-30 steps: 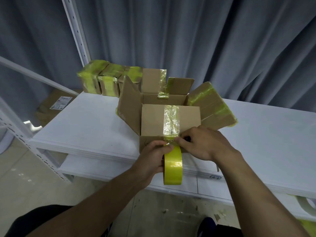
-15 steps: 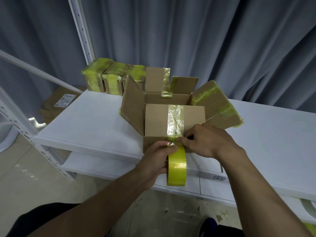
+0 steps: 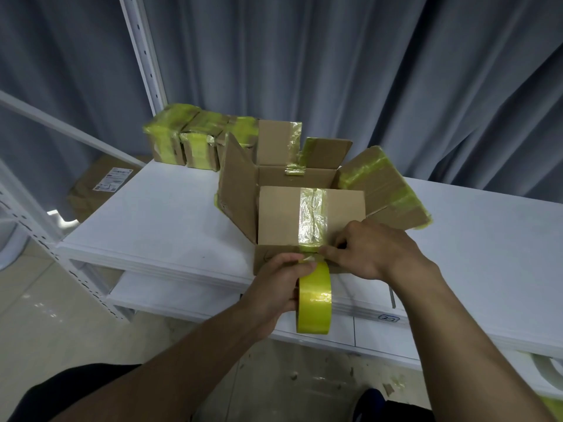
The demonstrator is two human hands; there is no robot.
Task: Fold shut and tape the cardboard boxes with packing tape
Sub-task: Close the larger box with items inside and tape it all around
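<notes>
Left grip (image 3: 274, 287): clamping round the yellow packing tape roll (image 3: 315, 303), with the thumb lying over the top of the roll.
Right grip (image 3: 374, 251): closing on the tape end (image 3: 310, 256), pinching it with curled fingers just beside the left thumb.
Packing tape roll: standing on edge in the left grip, hanging just beneath the right grip and in front of the bench (image 3: 152, 220) edge.
Tape end: running from the top of the roll up to the box's front edge, sitting between the two grips.
Cardboard box (image 3: 274, 220): resting on the bench directly beyond both grips, its near flap lying folded down and its other flaps standing open.
Old tape strip (image 3: 313, 217): running up the middle of the near flap, starting right above the pinch.
Right flap (image 3: 387, 190): leaning outward beyond the right grip, carrying yellow tape bands.
Taped boxes (image 3: 189, 138): sitting in a row well beyond the left grip, behind the open box.
Flat carton (image 3: 100, 184): lying low down, far to the left of the left grip, showing a white label.
Curtain (image 3: 335, 56): hanging grey behind everything.
</notes>
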